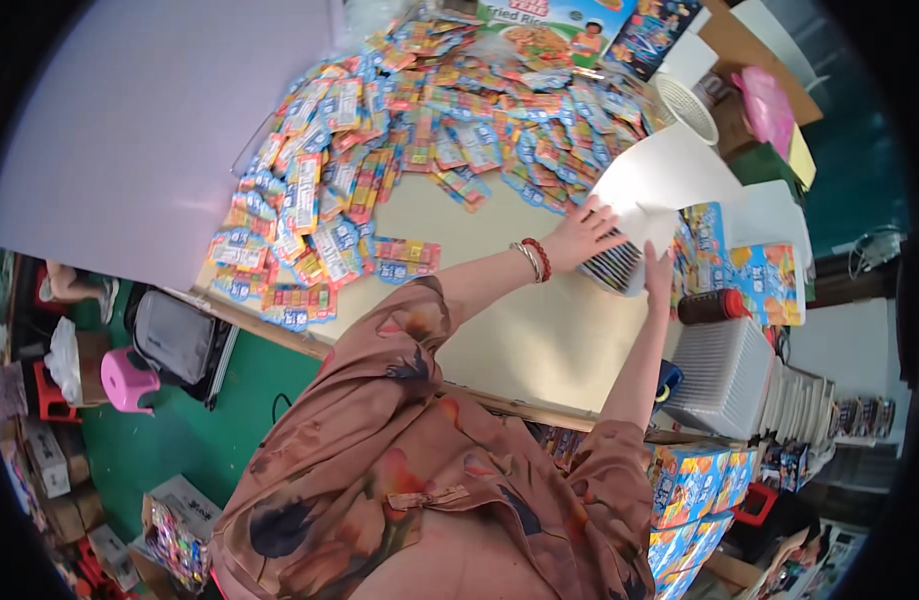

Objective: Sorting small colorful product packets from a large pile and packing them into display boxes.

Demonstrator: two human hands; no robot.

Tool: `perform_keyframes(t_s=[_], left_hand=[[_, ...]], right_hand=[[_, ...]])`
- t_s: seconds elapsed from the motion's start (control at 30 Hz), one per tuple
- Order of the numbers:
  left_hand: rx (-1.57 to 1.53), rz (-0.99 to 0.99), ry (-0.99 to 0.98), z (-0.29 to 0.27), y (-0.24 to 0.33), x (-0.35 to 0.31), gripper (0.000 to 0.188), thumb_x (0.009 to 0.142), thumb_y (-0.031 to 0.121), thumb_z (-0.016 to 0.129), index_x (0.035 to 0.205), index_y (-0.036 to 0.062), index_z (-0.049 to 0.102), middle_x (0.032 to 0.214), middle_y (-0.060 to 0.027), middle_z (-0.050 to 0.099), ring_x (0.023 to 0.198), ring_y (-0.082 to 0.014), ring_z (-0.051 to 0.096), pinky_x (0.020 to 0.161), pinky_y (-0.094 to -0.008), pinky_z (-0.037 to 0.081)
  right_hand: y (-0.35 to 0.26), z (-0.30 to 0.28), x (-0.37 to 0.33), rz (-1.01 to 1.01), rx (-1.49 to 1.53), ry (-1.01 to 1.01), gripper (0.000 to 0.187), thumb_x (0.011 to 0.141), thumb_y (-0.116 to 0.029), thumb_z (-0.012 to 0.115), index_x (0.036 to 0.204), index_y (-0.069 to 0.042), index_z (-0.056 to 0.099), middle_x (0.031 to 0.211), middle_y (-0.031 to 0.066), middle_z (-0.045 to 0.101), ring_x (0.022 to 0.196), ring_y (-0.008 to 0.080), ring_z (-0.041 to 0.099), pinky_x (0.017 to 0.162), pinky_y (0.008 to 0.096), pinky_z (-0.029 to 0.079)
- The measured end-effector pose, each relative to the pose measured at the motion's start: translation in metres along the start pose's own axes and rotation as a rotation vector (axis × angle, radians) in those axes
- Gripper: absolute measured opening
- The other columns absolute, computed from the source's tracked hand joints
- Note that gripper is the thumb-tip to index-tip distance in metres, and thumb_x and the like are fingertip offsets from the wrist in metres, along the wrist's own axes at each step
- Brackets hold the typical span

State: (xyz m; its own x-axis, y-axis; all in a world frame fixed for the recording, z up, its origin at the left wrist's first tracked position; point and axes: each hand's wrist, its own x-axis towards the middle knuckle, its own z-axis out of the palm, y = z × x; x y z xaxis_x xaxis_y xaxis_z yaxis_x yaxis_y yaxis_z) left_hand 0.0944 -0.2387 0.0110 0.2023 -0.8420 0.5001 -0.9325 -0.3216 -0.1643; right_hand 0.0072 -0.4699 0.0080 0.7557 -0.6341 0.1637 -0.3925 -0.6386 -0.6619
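Observation:
A white sheet lies tilted over a tray packed with a dark striped row of things, part of which it hides. My left hand, with bracelets at the wrist, has its fingers spread over the sheet's left side and the tray's edge. At the tray's right side, my right hand has its fingertips at the low tip of the sheet and appears to pinch it. Colourful blue-and-yellow packets are heaped across the left and far parts of the table.
At my right stand a dark red-lidded jar, a stack of translucent trays and printed boxes. A white basket sits at the far right. On the green floor at left are a pink stool and a dark bag.

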Motion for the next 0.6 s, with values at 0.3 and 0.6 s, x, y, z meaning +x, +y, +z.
perform_keyframes(t_s=[0.3,0.6], left_hand=[[-0.632,-0.486,0.03,-0.108,-0.009,-0.156,0.077,0.079,0.022,0.072,0.145,0.0185,0.033,0.15,-0.0119,0.029,0.141,-0.0325,0.024,0.11,-0.0579,0.02],[-0.197,-1.074,0.387,-0.15,-0.092,-0.293,0.045,0.086,0.006,0.063,0.128,0.0038,0.049,0.128,-0.0179,0.048,0.119,-0.035,0.046,0.099,-0.0418,0.039]], right_hand=[[-0.085,0.023,-0.139,-0.289,0.293,0.465,0.015,0.095,-0.008,0.053,0.103,0.0,0.062,0.088,0.0082,0.063,0.084,0.0154,0.059,0.076,0.0292,0.048],[-0.212,0.216,-0.147,-0.021,0.836,-0.653,0.043,0.092,-0.017,0.06,0.129,0.002,0.047,0.119,0.0144,0.059,0.106,0.0193,0.06,0.084,0.0297,0.052]])
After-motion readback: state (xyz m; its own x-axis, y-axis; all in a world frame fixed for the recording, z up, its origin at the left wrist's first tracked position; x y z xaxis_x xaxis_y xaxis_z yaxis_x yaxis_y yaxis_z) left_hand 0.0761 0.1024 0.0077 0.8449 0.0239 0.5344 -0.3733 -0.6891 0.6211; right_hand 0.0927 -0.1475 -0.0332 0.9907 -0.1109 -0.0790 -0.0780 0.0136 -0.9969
